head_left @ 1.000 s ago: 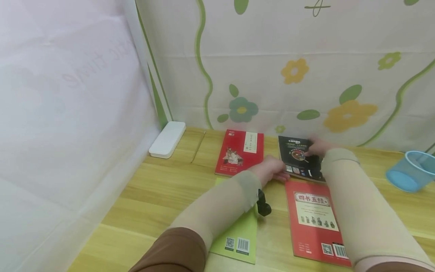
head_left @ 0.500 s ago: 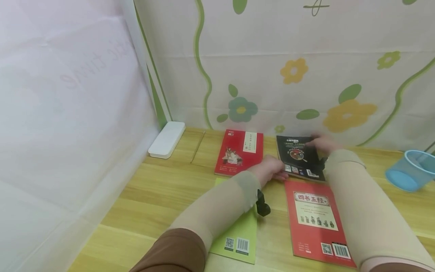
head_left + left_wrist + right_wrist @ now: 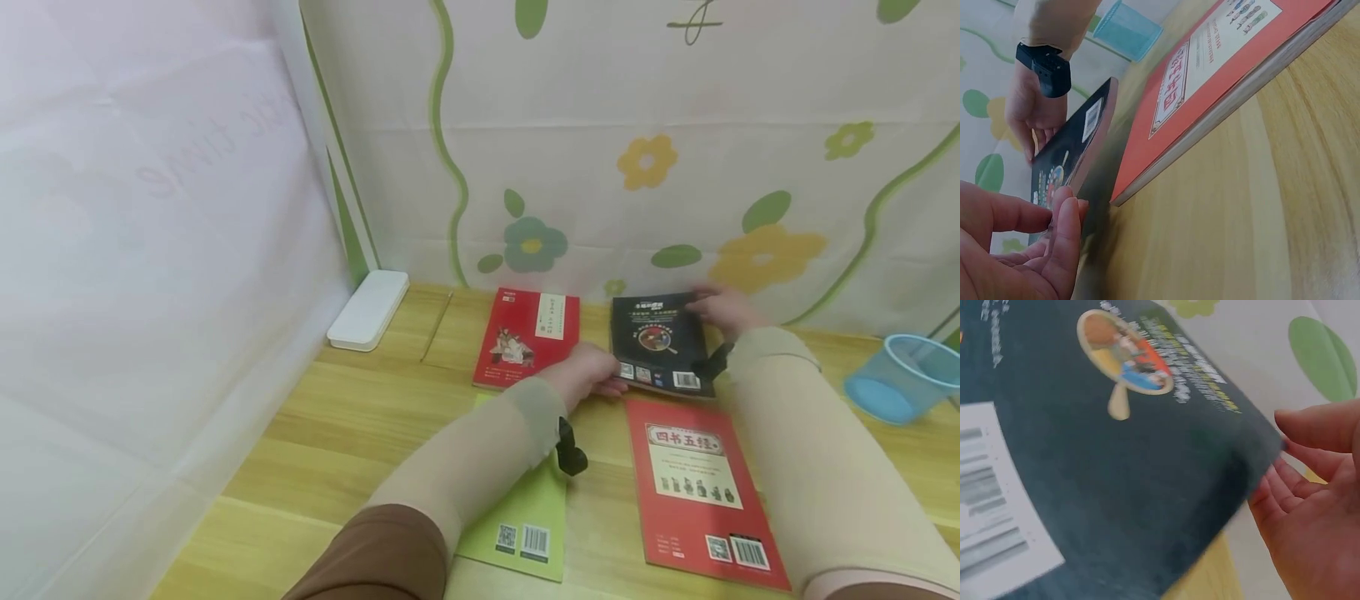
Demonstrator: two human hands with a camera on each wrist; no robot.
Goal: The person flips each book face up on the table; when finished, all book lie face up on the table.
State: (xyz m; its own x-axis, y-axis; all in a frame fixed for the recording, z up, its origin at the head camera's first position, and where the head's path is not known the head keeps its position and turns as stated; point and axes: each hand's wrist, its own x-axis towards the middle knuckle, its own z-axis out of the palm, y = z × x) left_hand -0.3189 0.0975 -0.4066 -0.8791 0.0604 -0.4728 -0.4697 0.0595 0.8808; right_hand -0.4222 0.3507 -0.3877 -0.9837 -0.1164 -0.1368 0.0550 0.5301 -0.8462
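A black book [image 3: 652, 343], with a magnifying-glass picture and a barcode on its cover, is between both hands near the back wall. My left hand [image 3: 588, 372] pinches its near left corner between thumb and fingers; the left wrist view shows that edge tilted up off the table. At the far right corner, my right hand [image 3: 726, 310] holds the book, thumb on top and fingers below, as the right wrist view [image 3: 1316, 494] shows. Just nearer lies a red book [image 3: 705, 492] with a cream title panel.
Another red book [image 3: 525, 337] lies left of the black one. A green book [image 3: 517, 533] is partly under my left forearm. A white case [image 3: 369, 310] and a thin stick [image 3: 437, 327] lie at the back left; a blue basket [image 3: 900, 379] stands at right.
My right hand has slid back along the black book's right side to its far corner, uncovering more of the cover. The book has turned slightly; my left hand stays at its near left corner.
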